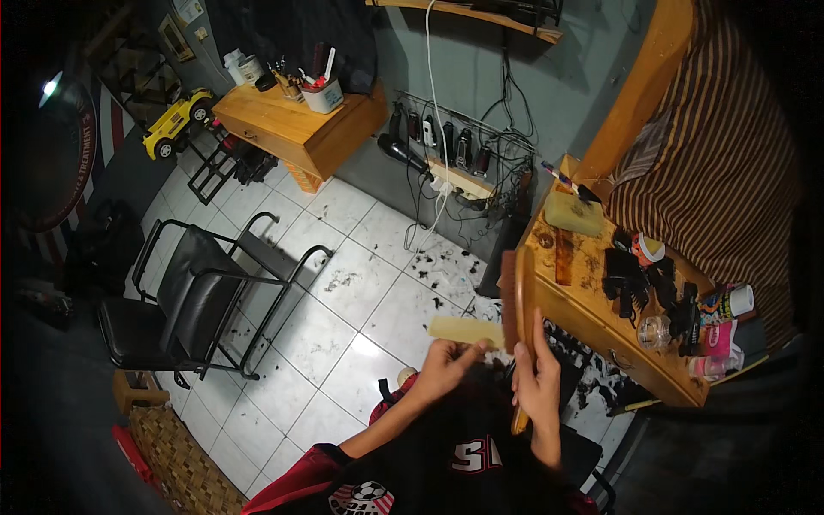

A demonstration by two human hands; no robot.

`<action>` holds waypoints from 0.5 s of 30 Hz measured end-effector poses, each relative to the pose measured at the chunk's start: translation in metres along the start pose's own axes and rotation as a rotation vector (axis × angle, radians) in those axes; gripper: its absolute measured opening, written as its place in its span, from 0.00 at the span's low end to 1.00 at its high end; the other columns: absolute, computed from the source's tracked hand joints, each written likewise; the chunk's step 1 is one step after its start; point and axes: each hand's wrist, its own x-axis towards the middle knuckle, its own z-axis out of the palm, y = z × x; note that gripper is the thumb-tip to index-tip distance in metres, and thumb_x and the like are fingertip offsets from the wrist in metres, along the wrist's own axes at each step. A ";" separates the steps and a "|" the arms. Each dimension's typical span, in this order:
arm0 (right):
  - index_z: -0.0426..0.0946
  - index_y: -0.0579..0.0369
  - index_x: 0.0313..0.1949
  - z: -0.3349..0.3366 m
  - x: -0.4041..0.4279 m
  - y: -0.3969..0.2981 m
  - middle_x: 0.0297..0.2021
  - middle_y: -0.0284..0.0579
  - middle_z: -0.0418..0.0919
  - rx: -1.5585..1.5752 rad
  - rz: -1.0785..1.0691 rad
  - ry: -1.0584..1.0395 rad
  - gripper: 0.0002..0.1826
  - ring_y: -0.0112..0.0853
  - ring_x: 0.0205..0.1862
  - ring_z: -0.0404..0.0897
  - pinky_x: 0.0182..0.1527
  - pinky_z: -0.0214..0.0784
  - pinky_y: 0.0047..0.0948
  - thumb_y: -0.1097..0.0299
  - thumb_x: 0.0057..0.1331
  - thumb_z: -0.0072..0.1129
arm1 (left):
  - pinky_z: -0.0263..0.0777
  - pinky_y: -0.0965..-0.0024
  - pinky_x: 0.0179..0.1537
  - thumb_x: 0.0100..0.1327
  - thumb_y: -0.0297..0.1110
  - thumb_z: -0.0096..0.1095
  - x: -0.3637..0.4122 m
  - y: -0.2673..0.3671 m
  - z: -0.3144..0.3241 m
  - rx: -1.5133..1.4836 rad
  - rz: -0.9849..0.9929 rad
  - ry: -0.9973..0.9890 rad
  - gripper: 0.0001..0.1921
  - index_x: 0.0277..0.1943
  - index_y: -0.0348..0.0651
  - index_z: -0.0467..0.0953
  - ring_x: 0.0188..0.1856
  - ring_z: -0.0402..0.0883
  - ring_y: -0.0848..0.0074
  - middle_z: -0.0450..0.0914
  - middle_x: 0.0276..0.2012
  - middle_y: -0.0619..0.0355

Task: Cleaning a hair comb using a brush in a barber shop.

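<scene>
Between the thumb and fingers of my left hand [447, 364] is a pale yellow comb [465, 328], held out flat above the floor. My right hand [539, 386] grips a wooden-handled brush [526, 290] with brown bristles. The brush stands nearly upright in the view, its bristles turned to the left, close to the comb's right end. Whether bristles and comb touch, I cannot tell. To the right of the brush is a wooden counter with a drawer [579, 312], sprinkled with hair clippings.
On that counter are a yellowish sponge block [573, 214], black clipper guards [626, 280], a clear jar [653, 332] and bottles. A black chair [199, 283] stands left on the tiled floor [341, 290], which is strewn with hair. Clippers [462, 148] and a hair dryer [402, 153] hang along the wall among cables.
</scene>
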 end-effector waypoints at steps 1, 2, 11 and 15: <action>0.51 0.41 0.71 -0.001 -0.006 -0.003 0.19 0.36 0.74 -0.009 0.020 -0.059 0.31 0.19 0.15 0.68 0.16 0.64 0.23 0.63 0.71 0.48 | 0.73 0.78 0.39 0.69 0.33 0.58 0.007 -0.008 -0.005 -0.034 0.076 0.076 0.11 0.46 0.33 0.79 0.36 0.78 0.84 0.83 0.35 0.62; 0.51 0.41 0.71 0.000 -0.011 0.001 0.19 0.37 0.75 -0.040 0.036 -0.132 0.31 0.20 0.15 0.70 0.17 0.65 0.23 0.63 0.71 0.49 | 0.73 0.77 0.40 0.69 0.32 0.58 0.008 -0.009 -0.010 -0.070 0.091 0.114 0.11 0.47 0.33 0.78 0.37 0.79 0.84 0.83 0.36 0.61; 0.49 0.40 0.72 0.018 -0.010 0.010 0.20 0.34 0.72 -0.069 -0.105 -0.035 0.32 0.18 0.14 0.67 0.15 0.63 0.20 0.66 0.71 0.47 | 0.72 0.74 0.45 0.70 0.28 0.54 -0.008 -0.013 -0.002 0.039 -0.003 -0.135 0.10 0.50 0.34 0.74 0.44 0.77 0.82 0.81 0.43 0.60; 0.50 0.46 0.72 0.010 0.005 0.002 0.19 0.38 0.74 -0.041 -0.047 -0.010 0.31 0.21 0.14 0.69 0.18 0.66 0.24 0.65 0.71 0.48 | 0.70 0.78 0.41 0.68 0.30 0.58 -0.012 -0.005 0.013 0.015 0.210 -0.103 0.11 0.50 0.34 0.74 0.40 0.75 0.85 0.79 0.37 0.65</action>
